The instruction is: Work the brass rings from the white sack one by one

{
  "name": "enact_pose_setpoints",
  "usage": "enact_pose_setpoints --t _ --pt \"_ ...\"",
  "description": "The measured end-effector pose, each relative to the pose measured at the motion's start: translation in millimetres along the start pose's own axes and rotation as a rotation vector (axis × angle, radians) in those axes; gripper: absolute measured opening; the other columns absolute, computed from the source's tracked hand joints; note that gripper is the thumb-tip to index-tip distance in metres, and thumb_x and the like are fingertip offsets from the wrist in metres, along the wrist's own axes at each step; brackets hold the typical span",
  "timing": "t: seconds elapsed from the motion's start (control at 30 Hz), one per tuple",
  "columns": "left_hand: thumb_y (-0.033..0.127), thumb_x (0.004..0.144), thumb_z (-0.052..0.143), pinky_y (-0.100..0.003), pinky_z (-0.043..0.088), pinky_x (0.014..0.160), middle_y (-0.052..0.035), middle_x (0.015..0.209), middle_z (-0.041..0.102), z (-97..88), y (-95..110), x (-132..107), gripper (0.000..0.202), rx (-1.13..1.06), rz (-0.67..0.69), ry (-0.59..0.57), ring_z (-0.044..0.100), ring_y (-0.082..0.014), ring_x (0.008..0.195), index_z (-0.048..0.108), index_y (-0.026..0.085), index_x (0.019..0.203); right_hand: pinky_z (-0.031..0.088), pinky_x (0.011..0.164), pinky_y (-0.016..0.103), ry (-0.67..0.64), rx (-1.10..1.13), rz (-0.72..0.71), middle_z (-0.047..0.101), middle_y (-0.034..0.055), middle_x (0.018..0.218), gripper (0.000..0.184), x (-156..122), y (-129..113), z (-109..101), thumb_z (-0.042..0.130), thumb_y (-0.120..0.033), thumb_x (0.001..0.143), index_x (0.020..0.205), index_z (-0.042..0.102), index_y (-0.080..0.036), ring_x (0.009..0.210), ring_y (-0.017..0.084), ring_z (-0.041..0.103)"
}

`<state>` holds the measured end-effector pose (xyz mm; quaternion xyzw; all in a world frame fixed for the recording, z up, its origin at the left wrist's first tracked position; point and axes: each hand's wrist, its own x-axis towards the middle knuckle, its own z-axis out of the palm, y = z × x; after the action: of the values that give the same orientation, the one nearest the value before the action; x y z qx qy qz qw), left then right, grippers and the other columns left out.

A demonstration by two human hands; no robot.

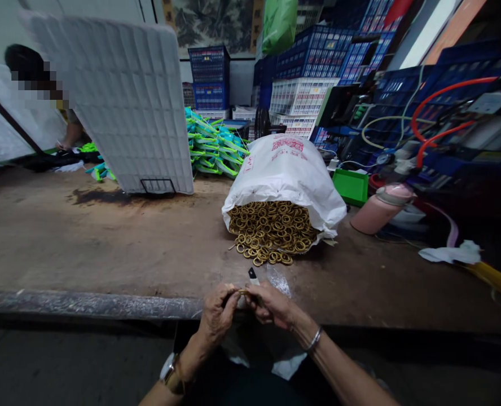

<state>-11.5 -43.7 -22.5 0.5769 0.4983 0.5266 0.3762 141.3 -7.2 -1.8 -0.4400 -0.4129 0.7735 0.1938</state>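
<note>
My left hand (218, 317) and my right hand (271, 305) meet at the near edge of the brown table (106, 248), fingers pinched together around a small gold ring (244, 292). A dark blade-like tool (253, 276) sticks up from my right hand's grip. Just beyond them lies a white sack (288, 169) on its side, its mouth open toward me and spilling several gold rings (271, 231) onto the table.
A white gridded panel (119, 96) leans upright at the back left, with a person behind it. Teal and green parts (214, 148) are piled beside it. Blue and white crates (310, 73) stack behind. A green bin (351, 186), a pink bottle (379, 208) and hoses crowd the right.
</note>
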Motion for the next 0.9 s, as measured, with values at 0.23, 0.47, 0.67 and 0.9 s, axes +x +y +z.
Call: enact_pose_setpoints --t 0.23,0.47,0.67,0.9 --pt "0.025 0.077 0.055 -0.025 0.040 0.068 -0.0031 0.070 0.063 9.5 1.6 -5.4 0.015 0.016 -0.093 0.052 0.055 -0.0169 0.068 0.067 0.019 0.075 0.015 0.029 0.016 0.112 -0.076 -0.120 0.044 -0.0091 0.047 0.041 3.1 3.4 7.3 0.046 -0.058 0.072 0.067 0.044 -0.018 0.027 0.001 0.022" --pt "0.032 0.078 0.053 -0.021 0.040 0.059 -0.0002 0.066 0.058 18.1 12.3 -6.4 0.019 -0.228 -0.282 -0.044 0.050 -0.0116 0.061 0.061 0.016 0.075 0.015 0.032 0.018 0.232 -0.162 -0.198 0.039 -0.0095 0.047 0.033 8.2 4.6 6.6 0.048 -0.050 0.072 0.063 0.043 -0.019 0.031 0.002 0.022" --pt "0.048 0.073 0.054 -0.015 0.024 0.034 0.0090 0.047 0.039 19.0 16.8 -5.6 0.032 -0.370 -0.527 -0.102 0.029 -0.0034 0.035 0.049 0.017 0.072 0.028 0.045 0.018 0.353 -0.387 -0.356 0.040 -0.0063 0.052 0.025 12.2 3.9 7.6 0.050 -0.038 0.072 0.060 0.047 -0.017 0.049 0.006 0.034" --pt "0.048 0.072 0.056 -0.013 0.022 0.034 0.0089 0.050 0.040 16.6 10.4 -7.4 0.033 -0.531 -0.594 -0.137 0.029 -0.0015 0.034 0.042 0.018 0.068 0.030 0.047 0.019 0.383 -0.435 -0.374 0.043 -0.0050 0.051 0.024 10.1 2.1 11.1 0.044 -0.036 0.074 0.059 0.047 -0.017 0.050 0.008 0.037"
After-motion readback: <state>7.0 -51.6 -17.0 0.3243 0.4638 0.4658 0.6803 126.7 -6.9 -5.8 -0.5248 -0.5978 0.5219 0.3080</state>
